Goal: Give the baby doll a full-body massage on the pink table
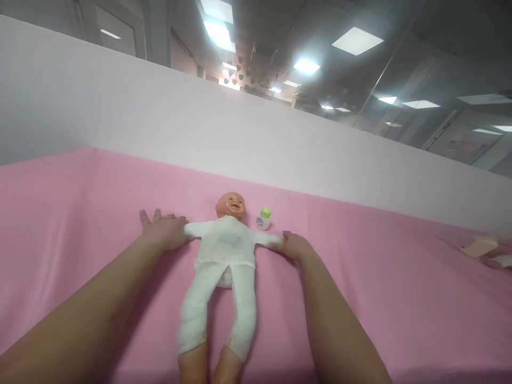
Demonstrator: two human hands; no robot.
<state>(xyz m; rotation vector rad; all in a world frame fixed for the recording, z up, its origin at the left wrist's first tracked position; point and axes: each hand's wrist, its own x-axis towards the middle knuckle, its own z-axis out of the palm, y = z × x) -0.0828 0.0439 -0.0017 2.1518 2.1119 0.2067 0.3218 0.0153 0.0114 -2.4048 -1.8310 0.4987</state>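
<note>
A baby doll [226,242] in a white long-sleeved top and white trousers lies on its back, head away from me, arms stretched out sideways. My left hand [165,232] is at the end of the sleeve on the left, holding the doll's hand there, with some fingers spread outward. At the opposite sleeve, my right hand [295,245] has its fingers closed around the doll's other hand. Both of the doll's hands are hidden by mine. Beside its head stands a small clear bottle [263,220] with a green cap.
A pink sheet [380,277] covers the surface under the doll. Behind it runs a low white wall [256,138] with glass above. At the far right edge, part of another person's hand [496,261] shows near a beige object [480,246].
</note>
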